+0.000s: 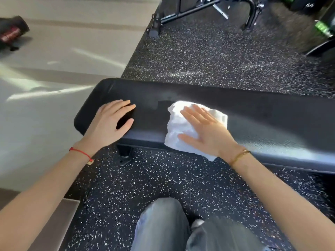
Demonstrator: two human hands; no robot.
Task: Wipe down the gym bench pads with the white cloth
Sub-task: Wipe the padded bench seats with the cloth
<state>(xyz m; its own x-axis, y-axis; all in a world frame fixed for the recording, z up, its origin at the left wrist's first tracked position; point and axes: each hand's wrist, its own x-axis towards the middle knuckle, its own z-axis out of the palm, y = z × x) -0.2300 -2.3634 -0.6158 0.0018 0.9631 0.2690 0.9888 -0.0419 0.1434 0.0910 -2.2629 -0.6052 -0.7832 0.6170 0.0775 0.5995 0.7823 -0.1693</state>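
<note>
A long black bench pad [262, 120] runs across the middle of the view from left to right. The white cloth [176, 127] lies crumpled on the pad and hangs over its near edge. My right hand [204, 129] lies flat on the cloth with fingers spread, pressing it onto the pad. My left hand [110, 122] rests on the pad's left end, fingers apart, holding nothing. A duller, damp-looking patch shows on the pad between the two hands.
Speckled black rubber flooring [208, 57] surrounds the bench; a pale smooth floor [54, 73] lies to the left. Black equipment frames [190, 13] stand at the back, a dark bag [12, 31] at far left. The bench foot [125, 154] and my jeans-clad knees [163, 225] are below.
</note>
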